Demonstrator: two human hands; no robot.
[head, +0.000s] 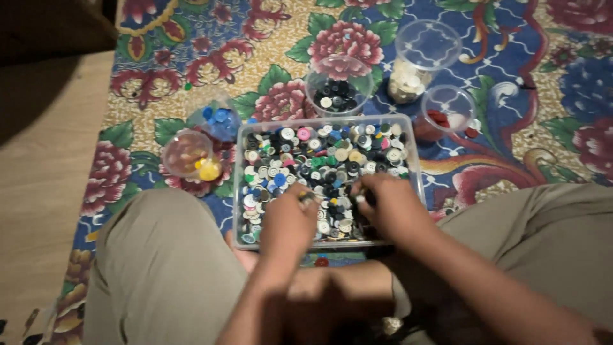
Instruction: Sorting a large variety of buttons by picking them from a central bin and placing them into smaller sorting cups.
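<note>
Head view looks down on a clear rectangular tray [414, 160] at the centre of the frame, filled with mixed buttons [322, 156] in black, white, blue, pink and green. Both hands reach into its lower half. The left hand [288, 220] has its fingers curled together, pinching something small at the tips; what it is cannot be told. The right hand [388, 203], just beside it, is also bunched with fingertips down among the buttons; whether it grips one is unclear. The tray sits on a flowered cloth [274, 38] between the person's bent knees. Above it stand clear cups: one with black buttons [337, 94], one with white buttons [408, 80], one with red buttons [439, 118]. To the left lie a cup with blue buttons [220, 121] and one with yellow buttons [207, 169].
</note>
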